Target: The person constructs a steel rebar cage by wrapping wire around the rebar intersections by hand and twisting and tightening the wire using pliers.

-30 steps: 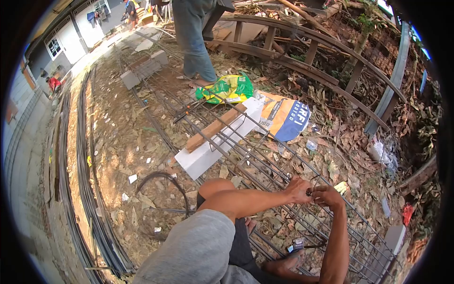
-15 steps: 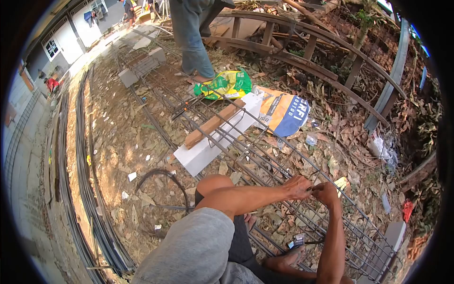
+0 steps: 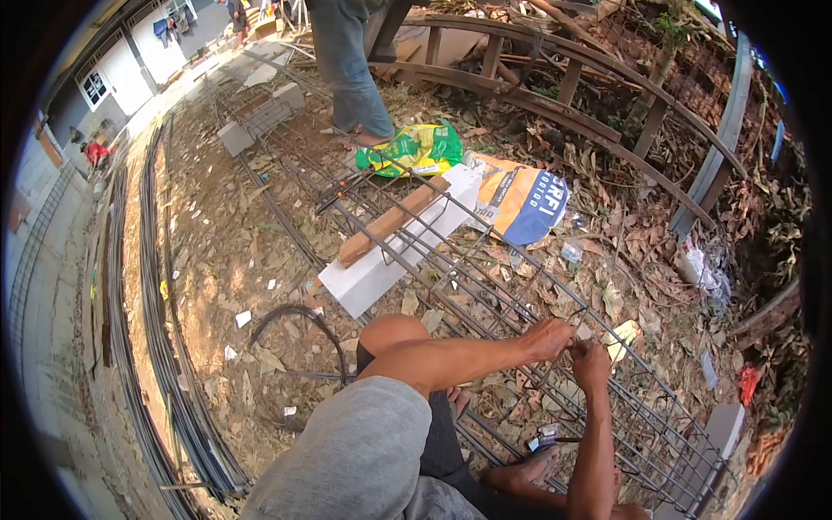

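A long cage of steel rebar (image 3: 485,282) runs diagonally from upper left to lower right, with stirrups along its length. Over its near section, my left hand (image 3: 549,340) is closed with its fingertips pinched at a bar. Just to the right, my right hand (image 3: 591,364) is closed too, its fingertips almost meeting the left ones. Whatever sits between the fingers is too small to make out. Under the cage lies a white block (image 3: 364,289), and a wooden piece (image 3: 394,224) rests on top of it.
A coil of dark wire (image 3: 299,314) lies on leafy ground left of my knee. Long bundled bars (image 3: 156,347) stretch along the left. Beyond the cage are a green-yellow bag (image 3: 425,149) and an orange-blue sack (image 3: 529,208). Another person's leg (image 3: 351,74) stands beside them.
My right hand has dropped slightly and its fingers have curled in more. My left hand has turned a little and risen slightly. The cage has stayed in place.
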A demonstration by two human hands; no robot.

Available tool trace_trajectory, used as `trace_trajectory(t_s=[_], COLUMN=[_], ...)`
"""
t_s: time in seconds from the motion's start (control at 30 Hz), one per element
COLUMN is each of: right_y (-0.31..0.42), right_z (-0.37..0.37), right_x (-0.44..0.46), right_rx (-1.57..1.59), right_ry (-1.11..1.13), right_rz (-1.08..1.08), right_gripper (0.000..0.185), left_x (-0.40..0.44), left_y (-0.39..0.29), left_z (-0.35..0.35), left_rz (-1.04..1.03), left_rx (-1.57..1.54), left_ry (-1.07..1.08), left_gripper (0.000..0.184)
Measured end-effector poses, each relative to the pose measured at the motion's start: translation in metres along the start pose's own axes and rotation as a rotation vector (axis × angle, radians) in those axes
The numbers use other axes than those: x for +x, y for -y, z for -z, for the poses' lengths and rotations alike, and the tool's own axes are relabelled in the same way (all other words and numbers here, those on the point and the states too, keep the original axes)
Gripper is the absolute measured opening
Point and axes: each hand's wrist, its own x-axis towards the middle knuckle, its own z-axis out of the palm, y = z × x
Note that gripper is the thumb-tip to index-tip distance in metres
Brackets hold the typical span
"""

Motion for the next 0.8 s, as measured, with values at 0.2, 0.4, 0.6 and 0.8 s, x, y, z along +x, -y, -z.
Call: trace_trajectory(t_s=[0.2,0.4,0.6,0.8], right_y=[0.024,0.045,0.022,0.029], right_z=[0.010,0.027,-0.008,0.022], right_x=[-0.006,-0.004,0.006,0.002], right_rx=[-0.014,-0.183,-0.274,-0.159], right_ry=[0.007,0.048,-0.052,0.138], right_rz=[-0.090,-0.111,0.028,-0.188], right_gripper=[0.020,0.023,0.028,0.035], left_x=[0.012,0.035,0.009,-0.005], left_y=[0.004,0.001,0.007,0.016], left_z=[0.008,0.050,0.026,0.009], left_rz=[0.147,0.398,0.157,0.031], left_rx=[-0.002,-0.021,0.261,0.191], left_ry=[0.180,0.470,0.334,0.073], left_gripper=[0.016,0.036,0.030,0.020])
